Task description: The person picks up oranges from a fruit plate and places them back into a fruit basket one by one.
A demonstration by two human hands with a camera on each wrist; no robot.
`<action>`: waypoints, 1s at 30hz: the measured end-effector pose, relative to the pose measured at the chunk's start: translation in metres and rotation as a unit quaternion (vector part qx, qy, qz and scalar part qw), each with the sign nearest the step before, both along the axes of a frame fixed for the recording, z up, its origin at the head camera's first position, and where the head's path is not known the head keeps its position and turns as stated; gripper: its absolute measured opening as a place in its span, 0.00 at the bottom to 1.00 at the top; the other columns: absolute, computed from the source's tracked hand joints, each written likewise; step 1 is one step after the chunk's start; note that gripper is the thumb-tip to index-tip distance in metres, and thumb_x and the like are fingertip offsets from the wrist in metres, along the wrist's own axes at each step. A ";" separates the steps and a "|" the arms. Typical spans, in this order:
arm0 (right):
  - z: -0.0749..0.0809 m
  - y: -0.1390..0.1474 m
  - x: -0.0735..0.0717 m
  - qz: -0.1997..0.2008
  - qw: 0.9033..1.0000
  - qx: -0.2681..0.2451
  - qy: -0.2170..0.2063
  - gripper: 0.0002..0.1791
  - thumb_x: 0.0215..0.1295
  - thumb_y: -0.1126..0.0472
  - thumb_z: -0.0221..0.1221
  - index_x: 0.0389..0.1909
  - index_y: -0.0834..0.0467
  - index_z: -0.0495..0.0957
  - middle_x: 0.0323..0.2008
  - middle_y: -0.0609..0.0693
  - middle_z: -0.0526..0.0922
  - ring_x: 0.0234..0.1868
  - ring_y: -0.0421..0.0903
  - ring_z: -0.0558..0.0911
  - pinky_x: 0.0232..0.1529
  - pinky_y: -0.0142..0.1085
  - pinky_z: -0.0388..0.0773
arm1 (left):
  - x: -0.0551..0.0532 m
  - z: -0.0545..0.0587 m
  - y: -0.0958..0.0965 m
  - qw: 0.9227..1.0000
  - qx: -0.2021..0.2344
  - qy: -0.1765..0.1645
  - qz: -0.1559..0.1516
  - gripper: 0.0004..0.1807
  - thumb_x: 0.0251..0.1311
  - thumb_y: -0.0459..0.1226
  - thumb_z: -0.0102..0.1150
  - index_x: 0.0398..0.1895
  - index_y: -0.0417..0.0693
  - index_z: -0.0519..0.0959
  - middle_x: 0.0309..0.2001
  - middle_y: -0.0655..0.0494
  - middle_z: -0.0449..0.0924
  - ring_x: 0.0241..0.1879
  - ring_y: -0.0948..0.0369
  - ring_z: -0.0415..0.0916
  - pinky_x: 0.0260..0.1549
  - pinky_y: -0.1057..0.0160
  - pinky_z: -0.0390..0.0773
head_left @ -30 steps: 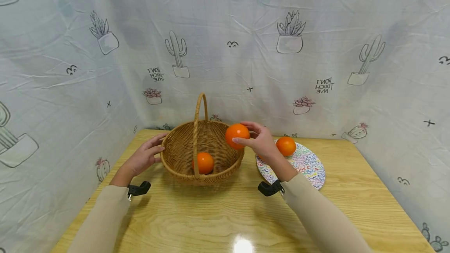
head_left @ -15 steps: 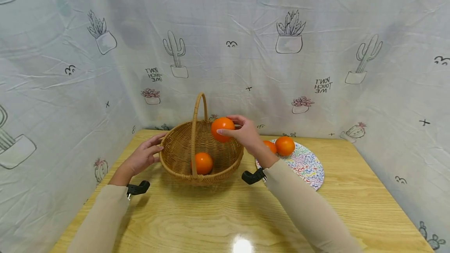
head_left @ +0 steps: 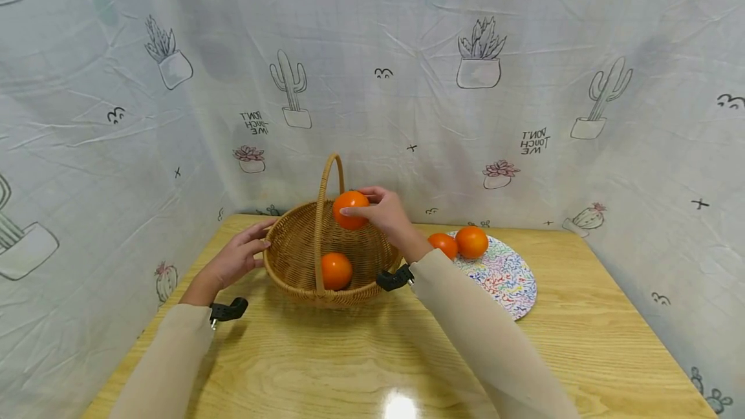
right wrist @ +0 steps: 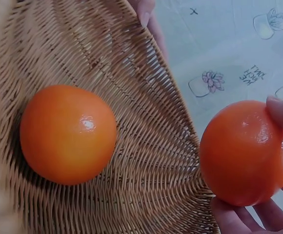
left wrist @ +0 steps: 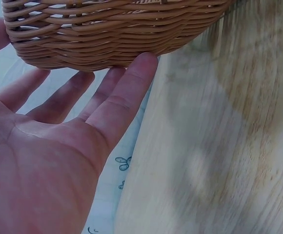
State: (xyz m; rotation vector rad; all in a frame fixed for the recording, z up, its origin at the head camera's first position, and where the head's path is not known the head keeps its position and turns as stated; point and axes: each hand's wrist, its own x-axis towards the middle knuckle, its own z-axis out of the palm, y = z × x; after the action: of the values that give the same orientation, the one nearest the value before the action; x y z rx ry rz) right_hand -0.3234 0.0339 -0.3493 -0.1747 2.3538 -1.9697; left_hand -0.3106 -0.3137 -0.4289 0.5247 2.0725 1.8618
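Note:
In the head view a wicker basket [head_left: 293,247] with an arched handle stands at the back of the table. One orange [head_left: 336,271] lies inside it, also large in the right wrist view. My left hand [head_left: 237,260] is at the basket's left side, thumb at the rim and fingers against the outer wall [left wrist: 107,36], as the left wrist view shows. My right hand [head_left: 391,218] grips a second orange [head_left: 350,211] between thumb and fingers. That orange is held above the basket's back right part, to the right of the handle.
To the right of the basket, a round plate [head_left: 505,280] with a multicoloured pattern bears two more oranges [head_left: 472,242]. The basket's tall handle [head_left: 321,225] rises beside the held orange. Behind the wooden table [head_left: 326,367] hangs a cloth printed with potted plants.
My right hand has carried its orange leftward, from the basket's right rim to over its inside near the handle. The left hand and the basket have stayed in place.

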 end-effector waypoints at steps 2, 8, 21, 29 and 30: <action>-0.001 -0.003 -0.004 0.000 1.000 0.006 -0.004 0.34 0.52 0.55 0.79 0.61 0.55 0.80 0.57 0.54 0.82 0.56 0.52 0.81 0.56 0.43 0.81 | 0.000 0.000 0.000 1.000 -0.001 -0.001 -0.001 0.34 0.81 0.38 0.42 0.84 0.47 0.46 0.75 0.34 0.52 0.62 0.64 0.74 0.51 0.60 0.84; -0.006 -0.011 -0.015 -0.013 1.000 0.012 -0.011 0.35 0.51 0.55 0.79 0.61 0.56 0.80 0.57 0.55 0.83 0.56 0.53 0.82 0.56 0.45 0.82 | -0.002 0.000 0.000 1.000 0.000 0.008 -0.002 0.35 0.81 0.39 0.44 0.84 0.47 0.46 0.76 0.34 0.51 0.63 0.64 0.73 0.51 0.60 0.84; -0.013 -0.020 -0.024 -0.031 0.996 0.075 -0.032 0.34 0.51 0.53 0.79 0.59 0.59 0.81 0.59 0.58 0.80 0.55 0.54 0.81 0.55 0.46 0.83 | -0.003 -0.003 0.000 1.000 0.001 0.004 -0.002 0.34 0.81 0.38 0.43 0.84 0.47 0.46 0.75 0.33 0.52 0.61 0.64 0.75 0.51 0.58 0.85; -0.016 -0.028 -0.034 -0.024 0.992 0.120 -0.043 0.35 0.50 0.52 0.80 0.58 0.59 0.81 0.60 0.57 0.80 0.56 0.55 0.81 0.52 0.43 0.84 | -0.005 -0.002 -0.002 1.000 -0.003 0.010 -0.005 0.34 0.81 0.38 0.44 0.84 0.47 0.46 0.76 0.34 0.52 0.63 0.63 0.73 0.51 0.57 0.84; -0.016 -0.030 -0.034 -0.024 0.990 0.132 -0.041 0.35 0.49 0.51 0.80 0.58 0.58 0.81 0.60 0.57 0.81 0.56 0.54 0.82 0.51 0.43 0.85 | -0.005 -0.002 -0.002 1.000 -0.003 0.010 -0.005 0.34 0.81 0.38 0.44 0.84 0.47 0.46 0.76 0.34 0.52 0.63 0.63 0.73 0.51 0.57 0.84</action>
State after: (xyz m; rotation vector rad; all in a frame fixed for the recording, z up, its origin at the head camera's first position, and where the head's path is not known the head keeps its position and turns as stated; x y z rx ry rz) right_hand -0.3577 0.0042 -0.3654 -0.0218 2.5536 -1.6269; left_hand -0.3156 -0.3156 -0.4309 0.5520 2.0840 1.8514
